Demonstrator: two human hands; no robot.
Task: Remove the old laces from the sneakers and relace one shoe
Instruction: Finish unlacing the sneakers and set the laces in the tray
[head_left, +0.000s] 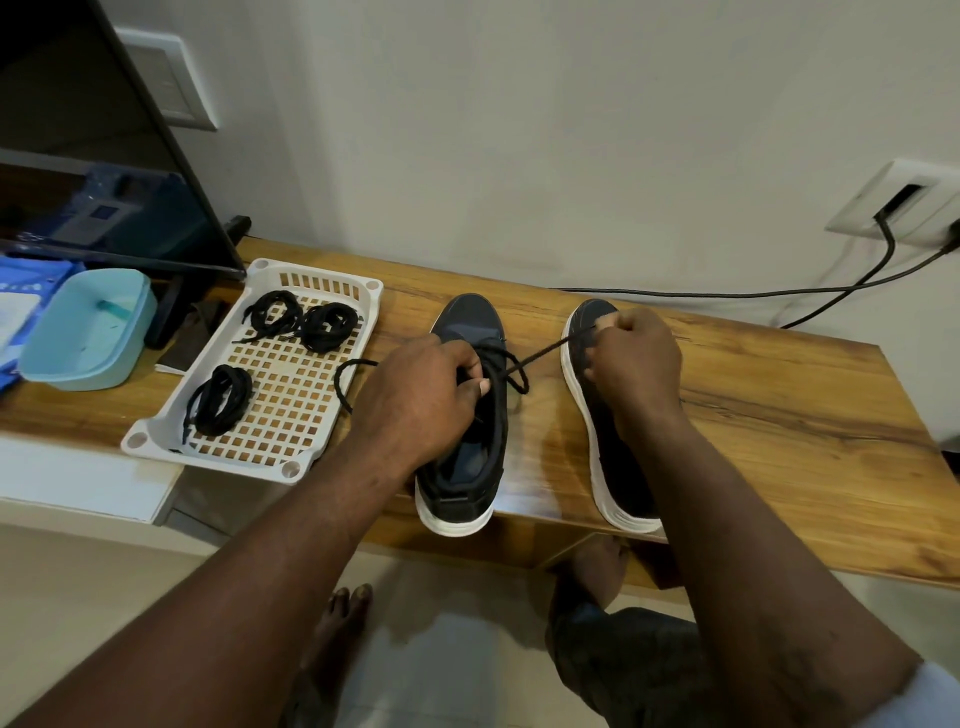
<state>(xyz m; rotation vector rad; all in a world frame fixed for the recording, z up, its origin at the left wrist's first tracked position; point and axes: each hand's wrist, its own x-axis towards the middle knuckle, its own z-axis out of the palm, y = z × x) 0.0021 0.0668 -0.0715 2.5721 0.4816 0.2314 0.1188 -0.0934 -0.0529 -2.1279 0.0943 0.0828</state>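
Two dark navy sneakers with white soles stand side by side on the wooden table (779, 415), toes toward the wall. My left hand (415, 400) grips the left sneaker (467, 317) at its eyelets, fingers curled around the lace there. A black lace (540, 356) runs taut from that shoe up to my right hand (636, 358), which pinches its end above the right sneaker (587, 322). The lace's other end loops out left of my left hand. My right arm hides most of the right sneaker.
A white perforated plastic tray (291, 415) left of the shoes holds three bundles of black laces (221, 397). Further left sit a light blue tub (88, 332) and a screen (104, 156). Black cables (727, 293) run along the wall to a socket (898, 202).
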